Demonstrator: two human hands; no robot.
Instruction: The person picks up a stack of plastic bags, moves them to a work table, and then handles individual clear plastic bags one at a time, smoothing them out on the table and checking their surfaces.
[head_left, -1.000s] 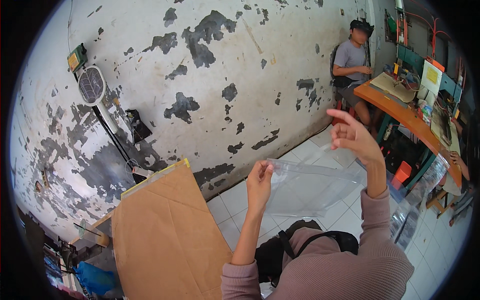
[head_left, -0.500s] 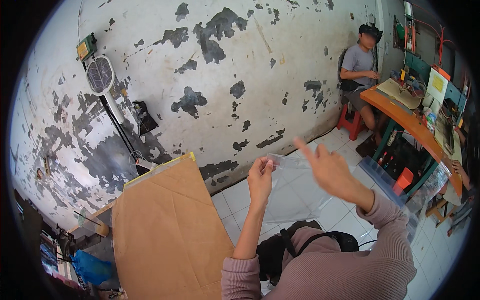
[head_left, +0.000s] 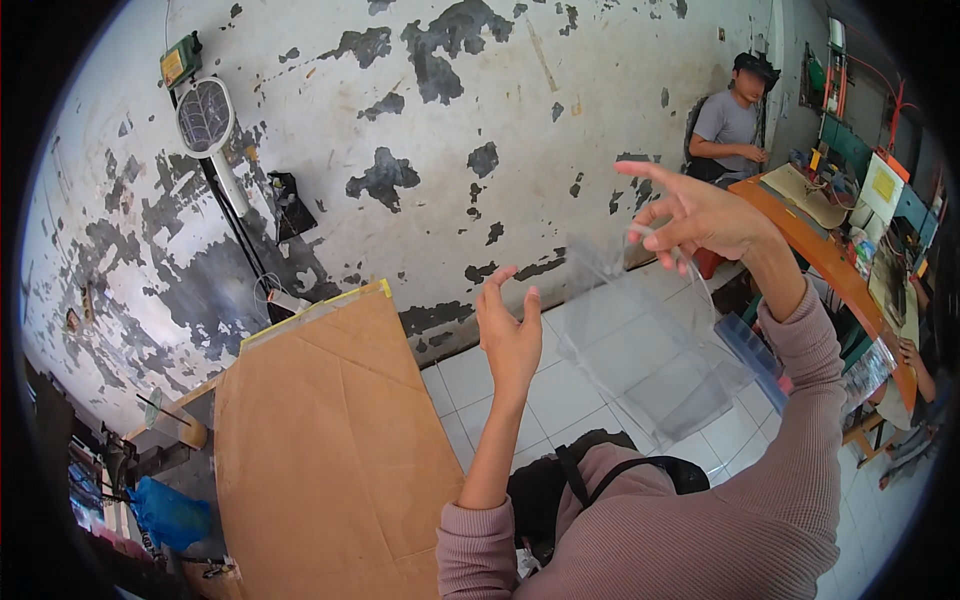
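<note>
A clear, limp plastic bag [head_left: 650, 350] hangs from my raised right hand [head_left: 705, 215], its upper edge caught near the thumb and curled fingers. The index finger of that hand points out to the left. Through the see-through plastic the floor tiles show, and its outline is smeared by motion. My left hand [head_left: 510, 330] is held up to the left of the bag, apart from it. Its thumb and fingers are spread with nothing between them.
Brown cardboard [head_left: 330, 450] covers the table at left. A drink cup [head_left: 185, 428] and a blue bag [head_left: 170, 512] are beside it. A racket-shaped swatter [head_left: 206, 118] hangs on the peeling wall. At right, a seated person [head_left: 725, 125] is near a cluttered orange workbench [head_left: 800, 235].
My left hand has let go of the plastic bag and opened. My right hand has moved up and right, and the bag now hangs from it. The view has shifted slightly.
</note>
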